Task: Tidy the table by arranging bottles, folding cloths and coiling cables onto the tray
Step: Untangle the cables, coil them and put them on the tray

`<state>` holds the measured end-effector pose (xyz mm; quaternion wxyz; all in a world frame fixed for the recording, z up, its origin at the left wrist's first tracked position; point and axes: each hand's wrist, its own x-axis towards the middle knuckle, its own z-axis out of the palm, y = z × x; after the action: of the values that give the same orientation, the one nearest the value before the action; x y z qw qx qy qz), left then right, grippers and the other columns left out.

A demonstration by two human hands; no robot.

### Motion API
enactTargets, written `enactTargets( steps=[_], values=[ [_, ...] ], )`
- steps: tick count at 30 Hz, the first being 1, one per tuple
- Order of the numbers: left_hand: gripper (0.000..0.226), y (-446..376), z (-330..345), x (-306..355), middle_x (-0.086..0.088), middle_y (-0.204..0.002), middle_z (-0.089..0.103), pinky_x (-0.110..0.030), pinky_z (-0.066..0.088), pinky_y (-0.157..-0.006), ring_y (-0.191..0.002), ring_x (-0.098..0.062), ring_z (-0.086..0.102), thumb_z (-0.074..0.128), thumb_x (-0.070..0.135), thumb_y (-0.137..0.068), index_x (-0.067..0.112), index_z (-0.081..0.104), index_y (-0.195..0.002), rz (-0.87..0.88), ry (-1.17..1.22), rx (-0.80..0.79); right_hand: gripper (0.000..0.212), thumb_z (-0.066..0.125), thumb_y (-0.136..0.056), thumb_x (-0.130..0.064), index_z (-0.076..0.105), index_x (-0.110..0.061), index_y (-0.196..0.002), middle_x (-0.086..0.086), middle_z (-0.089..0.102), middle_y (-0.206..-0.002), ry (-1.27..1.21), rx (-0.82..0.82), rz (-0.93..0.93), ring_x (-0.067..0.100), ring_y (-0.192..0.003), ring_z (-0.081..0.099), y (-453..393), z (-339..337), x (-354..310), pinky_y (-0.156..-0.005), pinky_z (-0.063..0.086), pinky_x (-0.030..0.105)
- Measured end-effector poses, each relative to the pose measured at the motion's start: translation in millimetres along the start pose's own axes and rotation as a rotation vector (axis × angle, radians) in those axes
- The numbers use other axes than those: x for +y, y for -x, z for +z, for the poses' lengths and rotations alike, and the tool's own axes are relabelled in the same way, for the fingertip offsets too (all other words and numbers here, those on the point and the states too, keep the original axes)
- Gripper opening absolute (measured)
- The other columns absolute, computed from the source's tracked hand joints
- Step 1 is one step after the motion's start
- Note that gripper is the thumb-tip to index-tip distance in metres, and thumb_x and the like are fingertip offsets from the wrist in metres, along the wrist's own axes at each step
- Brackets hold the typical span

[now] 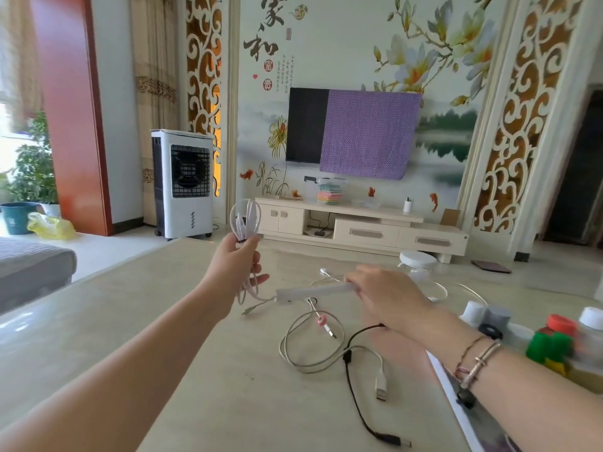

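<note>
Your left hand (233, 262) is raised over the tabletop (202, 370), gripping a coiled white cable (245, 220) whose loops stand above your fist at 12 o'clock and hang below it at 6. At 3 o'clock from it, your right hand (388, 296), arm stretched forward, clasps a blurred white strip (313, 291). A grey cable (310, 350) and a black cable (359, 399) lie loose toward 6 o'clock of that hand. Bottles (554, 340) stand at 4 o'clock.

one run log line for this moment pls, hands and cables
left hand: holds coiled white cable raised | right hand: grips white bar-shaped piece | grey cable, black cable: loose on table
</note>
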<state>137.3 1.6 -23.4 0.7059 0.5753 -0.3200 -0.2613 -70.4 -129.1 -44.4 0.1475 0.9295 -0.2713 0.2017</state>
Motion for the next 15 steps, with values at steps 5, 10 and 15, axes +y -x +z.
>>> enactTargets(
  steps=[5,10,15],
  values=[
    [0.021,17,-2,38,-0.004,-0.073,0.047,-0.034,0.06,-0.063,-0.06,-0.013,0.047,0.051,0.018,-0.098,0.007,0.052,-0.116,0.046,0.021,-0.039,0.022,0.051,-0.09,-0.004,0.061,-0.02,-0.1,-0.002,0.058,-0.091,0.047,0.184,-0.028,0.021,-0.091,0.055,-3,-48,2,-0.074,0.046,0.033],
    [0.021,52,33,47,-0.006,-0.077,0.05,-0.033,0.06,-0.059,-0.062,-0.014,0.049,0.052,0.017,-0.097,0.005,0.052,-0.115,-0.042,0.045,-0.17,0.019,0.049,-0.094,-0.013,0.06,-0.023,-0.106,-0.007,0.058,-0.101,0.046,0.093,0.053,0.014,-0.098,0.053,57,-97,20,-0.083,0.048,0.035],
    [0.023,99,101,31,-0.007,-0.075,0.05,-0.027,0.055,-0.047,-0.058,-0.015,0.05,0.052,0.014,-0.097,-0.001,0.053,-0.114,-0.123,-0.005,-0.361,0.021,0.052,-0.094,-0.019,0.062,-0.028,-0.111,-0.013,0.058,-0.106,0.01,-0.095,0.18,0.008,-0.101,0.052,147,-135,47,-0.086,0.046,0.033]
  ],
)
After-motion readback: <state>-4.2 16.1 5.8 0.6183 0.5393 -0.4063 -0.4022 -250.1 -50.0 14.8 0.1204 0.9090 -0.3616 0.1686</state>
